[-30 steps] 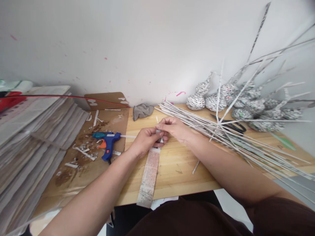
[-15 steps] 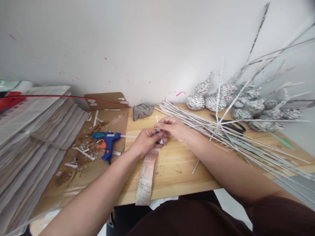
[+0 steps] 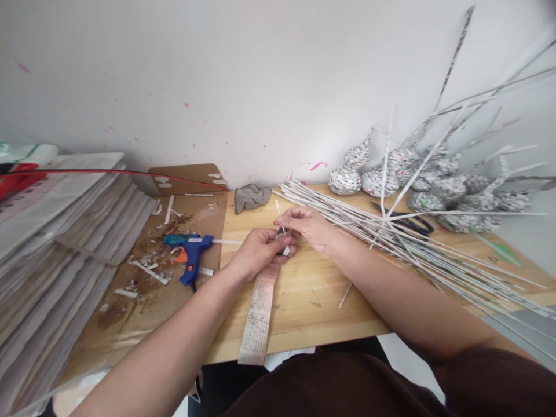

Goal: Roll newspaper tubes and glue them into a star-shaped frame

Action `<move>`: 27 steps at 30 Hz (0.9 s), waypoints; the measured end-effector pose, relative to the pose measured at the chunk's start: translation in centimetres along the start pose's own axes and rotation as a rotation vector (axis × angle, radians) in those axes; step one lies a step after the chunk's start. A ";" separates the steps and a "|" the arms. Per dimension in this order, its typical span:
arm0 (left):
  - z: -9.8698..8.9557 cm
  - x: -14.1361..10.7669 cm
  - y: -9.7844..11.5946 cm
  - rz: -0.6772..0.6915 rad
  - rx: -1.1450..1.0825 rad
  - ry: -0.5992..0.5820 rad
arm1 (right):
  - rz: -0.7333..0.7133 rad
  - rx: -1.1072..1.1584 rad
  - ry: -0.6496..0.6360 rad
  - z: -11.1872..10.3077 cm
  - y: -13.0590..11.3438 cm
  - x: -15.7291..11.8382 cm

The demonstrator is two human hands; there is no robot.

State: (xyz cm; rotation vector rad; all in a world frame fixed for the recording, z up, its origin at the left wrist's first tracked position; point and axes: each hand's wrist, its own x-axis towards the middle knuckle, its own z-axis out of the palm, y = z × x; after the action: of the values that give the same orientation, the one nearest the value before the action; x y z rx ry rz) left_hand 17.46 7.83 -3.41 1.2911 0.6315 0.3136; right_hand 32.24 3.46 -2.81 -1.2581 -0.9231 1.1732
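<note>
Left hand [image 3: 261,251] grips printed paper strip [image 3: 257,315], tail toward 6 o'clock, text too small to read, right hand [image 3: 307,227] pinching at its top, glue gun [image 3: 193,253] at 9 o'clock, label illegible.

a pale wooden table [image 3: 313,315] carries, from left to right, a stained cardboard sheet [image 3: 200,219], a crumpled grey cloth [image 3: 252,198], a loose bundle of thin paper rods [image 3: 365,225], black-handled scissors [image 3: 428,226] and woven paper gourds [image 3: 345,180].
</note>
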 end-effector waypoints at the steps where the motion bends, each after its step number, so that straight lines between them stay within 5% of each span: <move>1: 0.1 0.0 0.0 0.004 0.002 -0.011 | -0.010 0.016 0.028 0.1 0.0 0.1; 7: 0.0 0.0 -0.3 0.024 -0.010 -0.041 | -0.021 0.032 0.102 0.2 -0.1 0.0; 12: -0.1 0.1 -0.1 0.008 -0.007 0.007 | 0.051 -0.026 -0.131 -0.5 0.0 0.0; 22: 0.1 -0.1 0.0 -0.015 0.010 0.026 | -0.008 0.038 0.046 0.2 0.0 0.1; 27: 0.0 -0.2 0.1 -0.004 0.011 0.017 | 0.050 -0.006 -0.139 -0.4 0.0 0.0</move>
State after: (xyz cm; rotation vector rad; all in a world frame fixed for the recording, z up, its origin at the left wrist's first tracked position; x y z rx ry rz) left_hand 17.36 7.72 -3.31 1.2990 0.6515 0.3185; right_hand 32.61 3.35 -2.88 -1.2222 -1.0021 1.3111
